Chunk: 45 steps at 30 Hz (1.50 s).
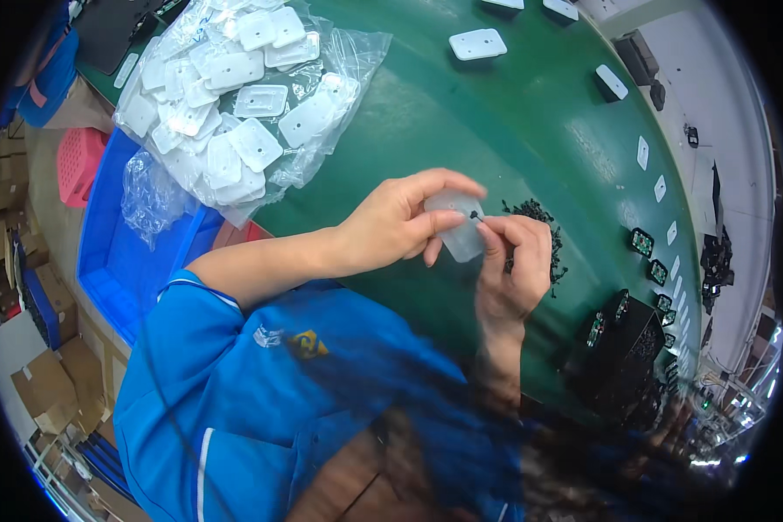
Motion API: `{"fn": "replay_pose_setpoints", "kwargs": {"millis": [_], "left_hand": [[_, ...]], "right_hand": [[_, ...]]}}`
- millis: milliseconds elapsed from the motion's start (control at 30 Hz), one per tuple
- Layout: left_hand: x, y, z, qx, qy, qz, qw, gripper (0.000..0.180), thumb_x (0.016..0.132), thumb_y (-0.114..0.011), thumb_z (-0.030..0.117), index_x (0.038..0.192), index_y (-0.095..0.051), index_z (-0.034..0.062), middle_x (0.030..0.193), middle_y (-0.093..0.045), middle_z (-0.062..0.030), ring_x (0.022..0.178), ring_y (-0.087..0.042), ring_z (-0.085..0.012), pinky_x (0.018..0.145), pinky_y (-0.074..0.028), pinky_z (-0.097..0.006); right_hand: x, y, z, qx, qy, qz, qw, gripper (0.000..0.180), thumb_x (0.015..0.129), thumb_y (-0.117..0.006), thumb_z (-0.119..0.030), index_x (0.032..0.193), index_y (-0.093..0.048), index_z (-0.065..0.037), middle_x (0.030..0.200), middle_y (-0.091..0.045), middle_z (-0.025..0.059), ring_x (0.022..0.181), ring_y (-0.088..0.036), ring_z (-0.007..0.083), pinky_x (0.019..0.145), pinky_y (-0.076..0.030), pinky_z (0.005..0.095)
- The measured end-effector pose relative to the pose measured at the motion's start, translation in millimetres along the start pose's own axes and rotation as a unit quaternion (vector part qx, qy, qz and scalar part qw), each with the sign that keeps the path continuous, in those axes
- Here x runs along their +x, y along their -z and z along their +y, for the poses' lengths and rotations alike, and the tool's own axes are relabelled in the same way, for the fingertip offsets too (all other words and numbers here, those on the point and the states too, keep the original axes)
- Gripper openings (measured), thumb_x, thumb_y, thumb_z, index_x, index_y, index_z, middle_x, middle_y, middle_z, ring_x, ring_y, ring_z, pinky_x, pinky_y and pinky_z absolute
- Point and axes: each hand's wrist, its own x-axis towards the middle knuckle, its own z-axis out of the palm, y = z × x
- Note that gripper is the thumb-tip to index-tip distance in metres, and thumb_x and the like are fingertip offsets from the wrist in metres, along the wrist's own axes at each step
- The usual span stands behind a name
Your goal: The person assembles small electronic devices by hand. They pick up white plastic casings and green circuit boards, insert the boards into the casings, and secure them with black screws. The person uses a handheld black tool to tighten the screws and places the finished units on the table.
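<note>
green table point(400, 113): runs beneath both your hands and curves off to your right in the wide view.
blue bin point(104, 261): at your left, beside the table; crumpled clear film point(152, 200) lies in it, probably put there to keep it out of your way.
plastic bag point(357, 65): spread out to your far left, heaped with white plates point(257, 143); likely laid open so you can lift plates off the top.
left hand point(391, 213): closed on the held plate point(464, 244), thumb on its near face, forefinger arched over the far edge; this seems to keep the face tipped up to you and steady.
right hand point(518, 261): thumb and forefinger pinched together on a small black piece point(475, 215), a grip that looks chosen for fine placing.
black heap point(539, 211): just beyond your right hand, partly hidden by it; presumably kept there for a short reach.
held plate: between your hands, its right edge just beside your right fingertips.
black piece: at the plate's face, next to your left thumb tip; whether its end sits in a hole, cannot tell.
</note>
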Motion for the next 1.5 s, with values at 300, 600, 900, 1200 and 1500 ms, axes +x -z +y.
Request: {"fn": "replay_pose_setpoints", "kwargs": {"millis": [300, 600, 900, 1200, 1500], "left_hand": [[1.6, -3.8, -18.5, -0.068, -0.034, 0.039, 0.996, 0.018, 0.096, -0.042, 0.003, 0.112, -0.045, -0.0053, 0.109, -0.055, -0.0117, 0.104, -0.058, -0.0166, 0.092, -0.05, -0.03], [-1.8, -9.3, -20.2, 0.038, -0.05, 0.055, 0.997, 0.016, 0.094, -0.05, 0.004, 0.108, -0.052, -0.003, 0.103, -0.06, -0.0095, 0.097, -0.058, -0.0122, 0.084, -0.049, -0.026], [-2.4, -2.8, -22.5, 0.091, -0.161, 0.079, 0.98, 0.012, 0.092, -0.053, 0.002, 0.102, -0.055, -0.0041, 0.101, -0.061, -0.0103, 0.089, -0.062, -0.0148, 0.078, -0.051, -0.025], [-4.3, -5.9, -20.9, 0.051, -0.14, 0.104, 0.983, 0.011, 0.09, -0.058, 0.008, 0.094, -0.058, -0.0029, 0.086, -0.065, -0.008, 0.077, -0.064, -0.0105, 0.067, -0.051, -0.024], [-4.8, -5.6, -15.3, -0.009, -0.085, 0.08, 0.993, 0.014, 0.089, -0.059, 0.009, 0.095, -0.057, -0.004, 0.087, -0.065, -0.009, 0.08, -0.066, -0.0131, 0.071, -0.053, -0.025]], "right_hand": [[-8.7, -12.2, -10.4, 0.038, -0.131, 0.005, 0.991, 0.009, 0.081, -0.068, -0.007, 0.081, -0.06, -0.003, 0.074, -0.055, 0.0059, 0.062, -0.049, 0.0165, 0.05, -0.038, 0.0264], [-21.9, -24.4, -11.1, 0.191, -0.272, 0.047, 0.942, 0.012, 0.084, -0.067, -0.006, 0.08, -0.056, -0.002, 0.071, -0.049, 0.0007, 0.056, -0.041, 0.0052, 0.048, -0.032, 0.0204], [-16.5, -20.1, -10.6, 0.164, -0.203, 0.006, 0.965, 0.009, 0.085, -0.065, -0.007, 0.086, -0.058, -0.002, 0.078, -0.05, 0.0011, 0.061, -0.043, 0.0066, 0.053, -0.034, 0.0205], [-12.2, -6.0, -1.0, 0.143, -0.226, -0.032, 0.963, 0.043, 0.075, -0.077, -0.012, 0.11, -0.055, -0.003, 0.104, -0.048, 0.0036, 0.072, -0.041, 0.0089, 0.061, -0.035, 0.021], [-19.0, -7.0, -2.4, 0.195, -0.268, 0.068, 0.941, 0.035, 0.073, -0.077, -0.009, 0.1, -0.054, -0.006, 0.094, -0.049, 0.0005, 0.069, -0.04, 0.0059, 0.053, -0.03, 0.0194]]}}
